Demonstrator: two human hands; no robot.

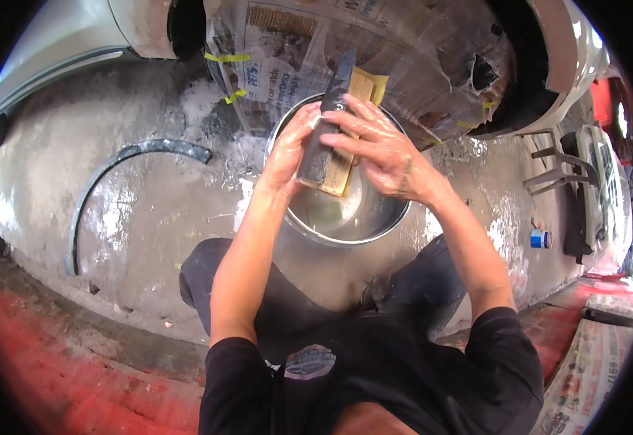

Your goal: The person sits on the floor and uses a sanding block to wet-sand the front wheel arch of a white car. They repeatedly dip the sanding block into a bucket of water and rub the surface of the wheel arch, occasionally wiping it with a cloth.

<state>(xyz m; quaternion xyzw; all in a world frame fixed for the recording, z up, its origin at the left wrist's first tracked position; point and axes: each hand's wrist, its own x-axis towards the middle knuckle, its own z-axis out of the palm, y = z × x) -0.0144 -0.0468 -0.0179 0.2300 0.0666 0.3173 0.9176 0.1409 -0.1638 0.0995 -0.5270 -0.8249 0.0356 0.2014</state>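
Observation:
Over a round metal basin (360, 241) I hold a long sanding block (318, 161) with both hands. It is a wooden block with dark sandpaper over one face, and a yellow edge shows along its right side. My left hand (287, 154) grips the block's left edge, its fingers together. Across the dark face and the wood lie the wet fingers of my right hand (385, 156), closed round the block from the right. Part of the underside is hidden by my hands. The basin below holds cloudy liquid.
A curved dark strip (93, 185) lies on the wet floor at left. Ahead, newspaper (287, 72) masks part of a car, held by yellow tape (235, 96). A pale car panel (63, 40) stands far left. At right are a grey plastic chair (567, 163) and a small blue-and-white can (540, 238).

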